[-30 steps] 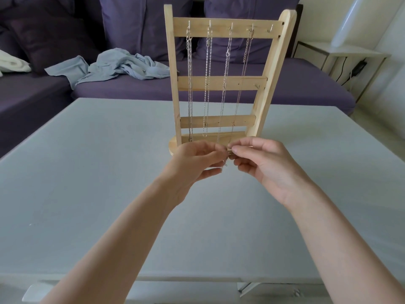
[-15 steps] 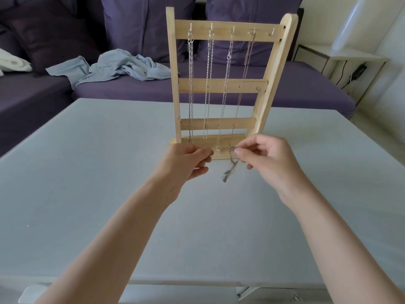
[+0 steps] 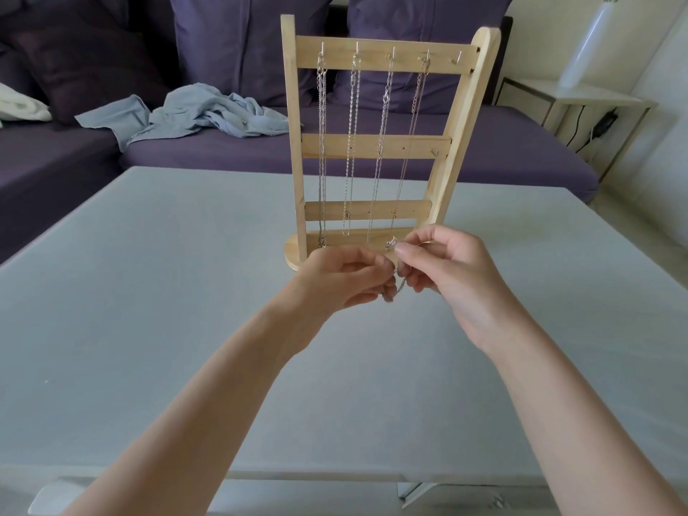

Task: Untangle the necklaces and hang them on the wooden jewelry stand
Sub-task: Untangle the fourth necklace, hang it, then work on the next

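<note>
A thin necklace [image 3: 400,283] is pinched between the left hand [image 3: 346,279] and right hand [image 3: 452,277], fingers clamped on it, before the wooden jewelry stand [image 3: 376,147]. Untangling seems under way; the free top-bar hook [image 3: 457,58] is likely needed next.

Single head-worn view looks forward and down, close over the table [image 3: 149,292].

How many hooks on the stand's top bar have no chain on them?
1: the rightmost hook on the wooden jewelry stand. The other four each carry a hanging necklace, from the leftmost necklace rightward.
</note>
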